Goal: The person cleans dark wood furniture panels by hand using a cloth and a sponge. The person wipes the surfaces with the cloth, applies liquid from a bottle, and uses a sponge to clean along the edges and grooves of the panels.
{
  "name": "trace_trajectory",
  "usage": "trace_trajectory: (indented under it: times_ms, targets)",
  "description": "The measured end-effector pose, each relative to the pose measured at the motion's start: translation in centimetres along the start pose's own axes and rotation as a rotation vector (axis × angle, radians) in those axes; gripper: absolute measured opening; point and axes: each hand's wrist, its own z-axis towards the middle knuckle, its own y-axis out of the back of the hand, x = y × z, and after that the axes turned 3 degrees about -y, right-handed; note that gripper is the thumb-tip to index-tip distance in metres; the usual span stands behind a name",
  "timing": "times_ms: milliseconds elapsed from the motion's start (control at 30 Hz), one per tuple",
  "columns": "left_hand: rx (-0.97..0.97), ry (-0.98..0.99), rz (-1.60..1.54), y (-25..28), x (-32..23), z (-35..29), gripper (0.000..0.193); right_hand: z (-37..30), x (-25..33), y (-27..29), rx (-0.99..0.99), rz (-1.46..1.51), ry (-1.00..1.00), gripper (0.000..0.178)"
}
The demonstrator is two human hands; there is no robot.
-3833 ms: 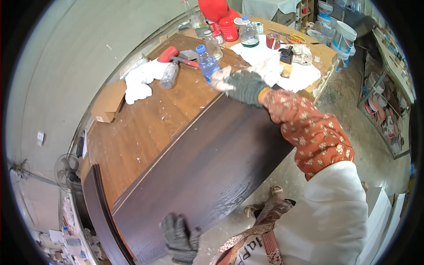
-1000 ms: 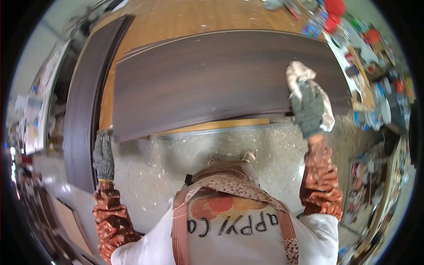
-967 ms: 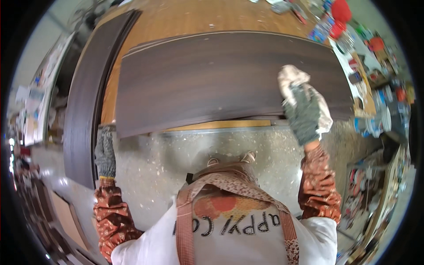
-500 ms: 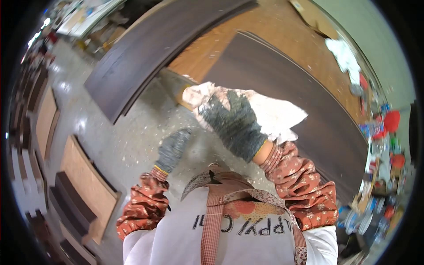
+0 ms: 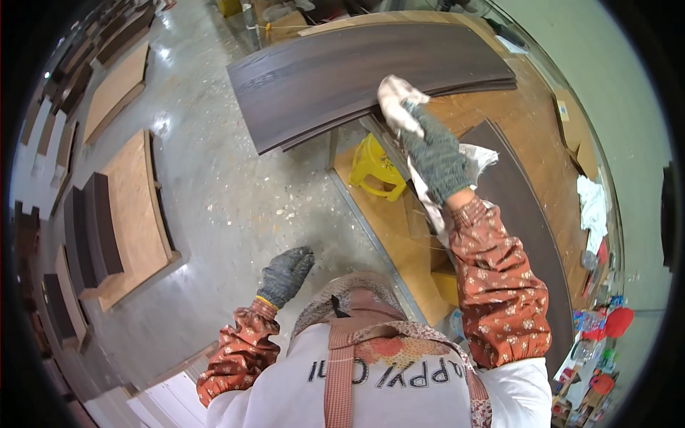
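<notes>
My right hand [image 5: 432, 153], in a dark grey knit glove, grips a stained white rag [image 5: 401, 96]. Part of the cloth bunches past the fingertips at the near edge of a stack of dark brown wood panels [image 5: 321, 82]; more of it hangs out beside the wrist. Whether the rag presses on the panel is hard to tell. Under my right forearm, another dark panel [image 5: 531, 200] lies on the wooden work table [image 5: 528, 118]. Over the floor, my left hand [image 5: 285, 276], gloved the same way, is held low with its fingers together and nothing visible in them.
Below the table, a yellow plastic stool [image 5: 376, 167] stands on a wooden shelf. On the left, light wood boards [image 5: 135, 207] and dark curved pieces [image 5: 103, 221] lie above the grey floor [image 5: 214, 185]. White cloth [image 5: 591, 207] and mixed small items line the right wall.
My right hand has moved forward and right with the rag, from near the loose panel to the stack's edge. The view has turned, bringing the yellow stool into sight. My left hand stays low.
</notes>
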Motion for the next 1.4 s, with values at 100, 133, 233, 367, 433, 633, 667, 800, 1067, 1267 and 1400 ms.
trace_trajectory:
  times_ms: [100, 133, 233, 367, 433, 633, 667, 800, 1067, 1267, 1400]
  targets:
    - [-0.114, 0.017, 0.012, -0.7, -0.4, -2.5, 0.028, 3.3, -0.4, -2.1, -0.205, 0.018, 0.003, 0.039]
    - [-0.128, 0.059, -0.036, -1.1, -0.9, -3.8, 0.028, 4.0, 0.4, -3.1, -0.236, -0.02, 0.062, 0.035]
    - [-0.135, 0.211, -0.073, -2.1, -1.6, -7.1, 0.027, 4.6, 0.2, -8.8, -0.137, -0.148, 0.245, 0.028]
    - [-0.181, 0.301, -0.094, -2.9, -1.4, -9.9, 0.025, -0.5, 2.6, -22.6, 0.25, -0.069, 0.35, 0.029]
    - [-0.225, 0.322, -0.091, -3.0, -1.7, -10.7, 0.023, -6.6, 7.6, -20.8, 0.402, 0.313, 0.444, 0.028]
    - [-0.354, 0.46, -0.147, -3.7, -0.1, -12.7, 0.023, -5.3, 8.1, -16.2, 0.146, 0.219, 0.585, 0.033]
    - [-0.344, 0.496, -0.135, -3.9, 0.4, -12.9, 0.024, -4.1, 8.5, -14.0, 0.158, -0.002, 0.532, 0.037]
    - [-0.273, 0.456, -0.235, -4.6, 0.7, -11.2, 0.025, -0.7, 7.0, -11.9, -0.046, -0.376, 0.548, 0.044]
    - [-0.15, 0.276, -0.342, -2.2, 1.3, -5.7, 0.025, -4.5, 7.3, -11.6, 0.057, 0.269, 0.664, 0.039]
    - [-0.178, 0.072, -0.968, 2.4, -4.6, 1.6, 0.051, -7.4, 6.7, -4.1, -0.01, 0.304, 0.188, 0.044]
    - [-0.098, -0.301, -0.884, 2.8, -11.4, 6.1, 0.069, -9.1, 7.3, 2.4, -0.342, -0.009, 0.209, 0.04]
